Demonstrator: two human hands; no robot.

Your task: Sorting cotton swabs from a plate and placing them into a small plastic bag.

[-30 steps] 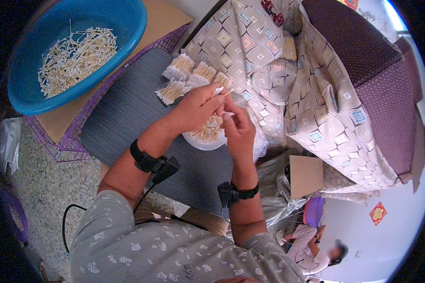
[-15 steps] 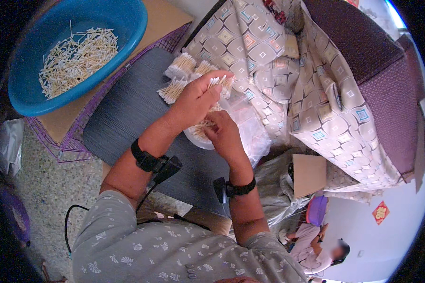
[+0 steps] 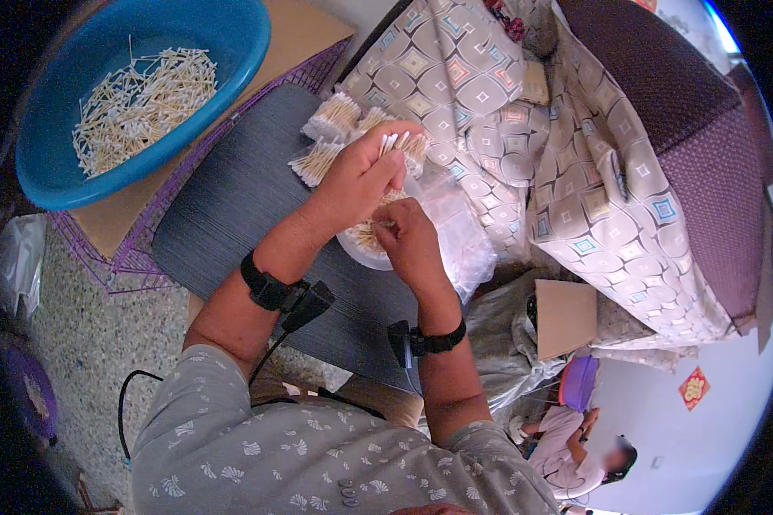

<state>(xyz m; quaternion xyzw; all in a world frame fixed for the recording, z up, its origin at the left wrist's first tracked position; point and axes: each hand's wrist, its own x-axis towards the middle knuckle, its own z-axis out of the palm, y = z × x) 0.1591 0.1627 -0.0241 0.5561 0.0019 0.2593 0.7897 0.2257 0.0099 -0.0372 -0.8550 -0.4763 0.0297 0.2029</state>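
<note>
My left hand [image 3: 361,178] is closed around a bunch of cotton swabs [image 3: 388,142], their white tips sticking up past the thumb. Just below it, my right hand [image 3: 414,249] reaches over a white round tub [image 3: 371,260] with loose cotton swabs in it. The right fingers are pinched together at the swabs; whatever lies between the fingertips is too small to make out. Beyond my left hand lie several bundles of swabs [image 3: 333,118] in clear bags. Thin clear plastic bags [image 3: 462,233] are spread to the right of the tub.
A dark grey padded surface [image 3: 232,184] carries the tub and bundles. At the far left, a big blue basin [image 3: 253,60] of loose swabs rests on cardboard over a purple wire rack [image 3: 133,266]. Patterned cloth [image 3: 593,206] and an open cardboard box [image 3: 567,319] stand right. Another person [image 3: 575,459] sits lower right.
My right hand has shifted very slightly at the tub, its fingers still drawn together. The left hand keeps its grip on the swabs. The whole view has moved a little.
</note>
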